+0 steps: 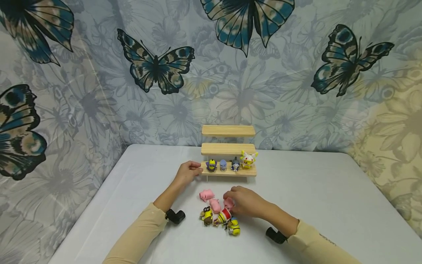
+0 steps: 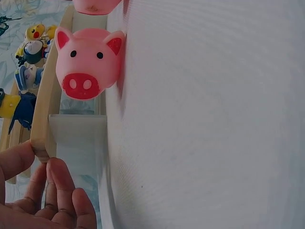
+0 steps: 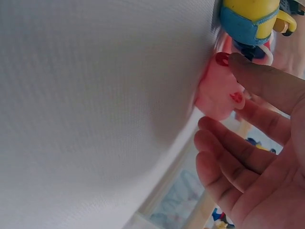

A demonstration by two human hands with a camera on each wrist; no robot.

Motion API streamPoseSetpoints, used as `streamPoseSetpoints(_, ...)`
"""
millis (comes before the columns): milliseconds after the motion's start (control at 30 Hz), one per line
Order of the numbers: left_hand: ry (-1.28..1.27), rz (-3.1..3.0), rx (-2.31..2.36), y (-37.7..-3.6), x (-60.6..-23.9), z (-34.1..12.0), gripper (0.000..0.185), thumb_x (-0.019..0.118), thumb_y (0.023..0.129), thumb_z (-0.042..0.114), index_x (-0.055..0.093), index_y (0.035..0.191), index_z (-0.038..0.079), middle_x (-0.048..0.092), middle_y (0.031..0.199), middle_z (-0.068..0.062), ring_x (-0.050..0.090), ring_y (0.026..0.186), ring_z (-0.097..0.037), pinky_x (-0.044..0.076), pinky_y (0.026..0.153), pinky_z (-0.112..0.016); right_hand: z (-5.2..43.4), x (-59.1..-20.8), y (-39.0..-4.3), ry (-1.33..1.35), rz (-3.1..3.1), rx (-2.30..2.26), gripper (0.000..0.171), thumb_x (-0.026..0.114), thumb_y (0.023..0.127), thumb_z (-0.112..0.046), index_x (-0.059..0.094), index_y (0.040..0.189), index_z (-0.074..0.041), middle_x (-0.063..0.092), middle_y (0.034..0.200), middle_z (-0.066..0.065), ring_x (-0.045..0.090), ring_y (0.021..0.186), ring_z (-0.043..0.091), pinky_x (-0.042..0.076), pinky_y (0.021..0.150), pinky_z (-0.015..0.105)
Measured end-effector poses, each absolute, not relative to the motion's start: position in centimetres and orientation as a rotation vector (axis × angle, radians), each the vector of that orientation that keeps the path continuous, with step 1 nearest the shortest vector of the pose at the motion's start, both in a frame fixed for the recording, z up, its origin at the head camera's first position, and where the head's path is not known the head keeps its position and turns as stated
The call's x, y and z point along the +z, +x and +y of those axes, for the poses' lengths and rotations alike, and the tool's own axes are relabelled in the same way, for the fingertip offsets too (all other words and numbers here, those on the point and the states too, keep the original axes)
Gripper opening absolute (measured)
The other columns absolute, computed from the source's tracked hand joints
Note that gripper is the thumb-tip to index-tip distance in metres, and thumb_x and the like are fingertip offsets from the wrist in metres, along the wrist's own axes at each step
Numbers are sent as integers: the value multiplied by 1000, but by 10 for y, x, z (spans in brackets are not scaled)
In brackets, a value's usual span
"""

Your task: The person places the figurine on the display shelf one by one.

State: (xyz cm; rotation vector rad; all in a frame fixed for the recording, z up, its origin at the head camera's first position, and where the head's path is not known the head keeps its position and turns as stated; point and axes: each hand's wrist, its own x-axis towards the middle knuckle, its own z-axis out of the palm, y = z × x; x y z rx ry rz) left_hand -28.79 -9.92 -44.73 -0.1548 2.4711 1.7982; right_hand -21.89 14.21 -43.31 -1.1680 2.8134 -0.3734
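Left hand [image 1: 188, 171] is gripping the left end of the wooden shelf [image 1: 228, 171], steadying it; right hand [image 1: 245, 201] is closing thumb and fingers around a pink pig toy [image 1: 228, 204] lying on the table [image 1: 329, 205]; a firm pinch before lifting is advisable

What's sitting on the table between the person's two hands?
In the head view, one pink pig toy lies on the white table between the left hand, which touches the wooden shelf, and the right hand.
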Motion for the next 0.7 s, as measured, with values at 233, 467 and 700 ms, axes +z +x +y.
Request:
streamPoseSetpoints(233,-172,2460,1814,-288,-448,-98,25,67,91,11,65,113,0,70,98,-12,63,79,-14,49,70,-28,143,-436,-218,-1179,2843,-352,33,78,75,-15,69,106,-10,63,91,1,57,81,14,48,69,29)
streamPoseSetpoints(467,-182,2454,1817,-289,-450,-98,25,67,91,11,65,114,0,69,97,-11,61,77,-12,48,71,-28,146,-430,-217,-1156,2860,-356,34,78,75,-18,69,107,-11,64,91,0,56,80,12,49,69,28)
streamPoseSetpoints(700,-167,2453,1817,-291,-452,-101,25,67,90,12,65,112,1,69,98,-11,63,80,-15,48,71,-25,149,-412,-220,-1092,2845,-400,34,78,81,-26,69,109,-11,66,100,2,60,89,16,51,75,34)
